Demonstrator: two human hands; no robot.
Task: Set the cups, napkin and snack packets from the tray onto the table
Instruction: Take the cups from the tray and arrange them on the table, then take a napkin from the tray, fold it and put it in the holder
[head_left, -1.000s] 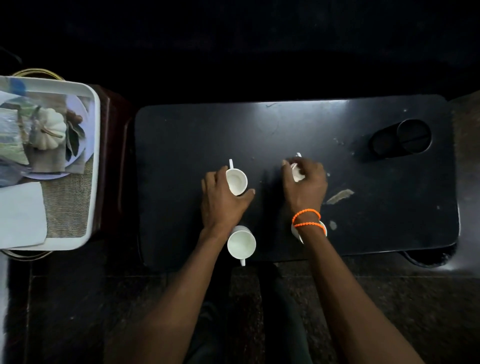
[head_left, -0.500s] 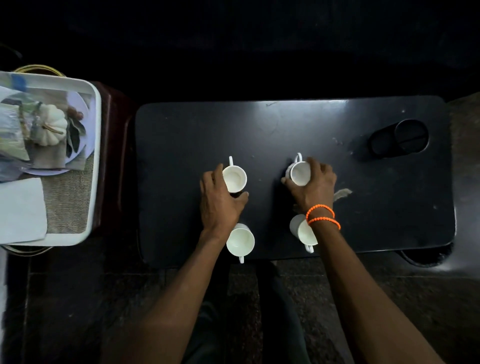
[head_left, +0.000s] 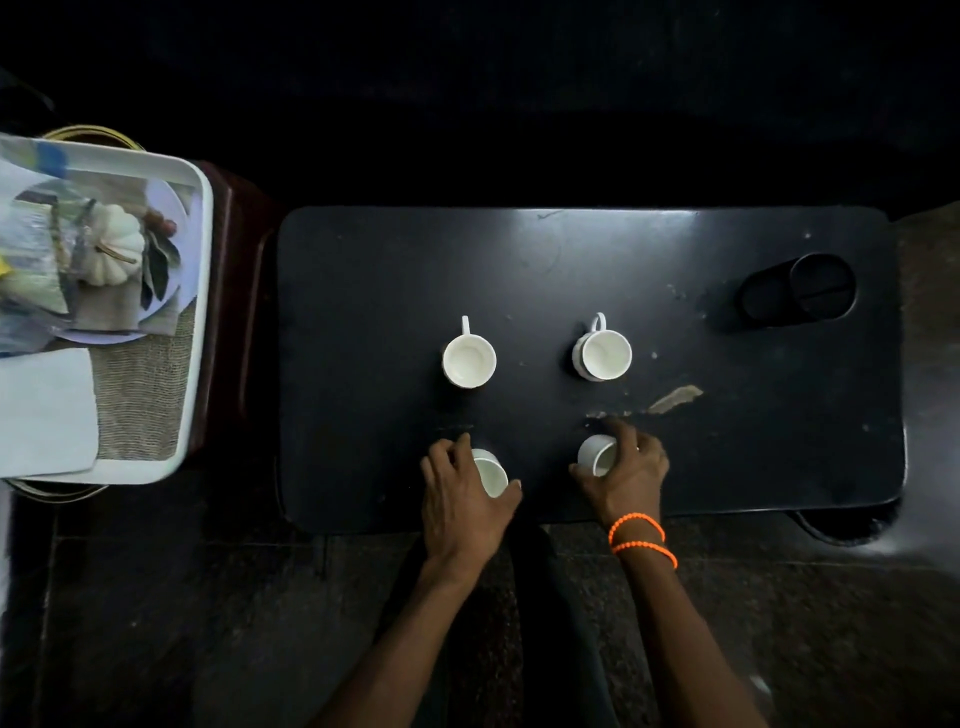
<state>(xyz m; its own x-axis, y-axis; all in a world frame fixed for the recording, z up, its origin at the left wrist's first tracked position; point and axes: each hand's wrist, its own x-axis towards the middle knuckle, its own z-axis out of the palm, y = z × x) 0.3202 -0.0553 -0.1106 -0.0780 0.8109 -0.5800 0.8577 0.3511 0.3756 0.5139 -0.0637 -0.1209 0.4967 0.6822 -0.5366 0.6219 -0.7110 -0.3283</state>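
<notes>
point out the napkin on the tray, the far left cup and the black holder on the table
napkin (head_left: 44, 410): head view, middle of the white sheet
far left cup (head_left: 469, 359): head view, inside of the bowl
black holder (head_left: 822, 283): head view, its round top

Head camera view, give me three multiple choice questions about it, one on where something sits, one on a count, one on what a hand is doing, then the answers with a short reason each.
1. Where is the white napkin?
A. on the tray
B. on the black table
C. on the floor

2. How many white cups stand on the table?
A. two
B. three
C. four

3. What is the right hand doing?
A. lying flat on the table
B. closed around a near cup
C. reaching into the tray

Answers: 1 A, the napkin lies at the near end of the tray. 2 C, two far cups and two near cups stand on the table. 3 B, its fingers wrap the near right cup, as the left hand does the near left one.
</notes>
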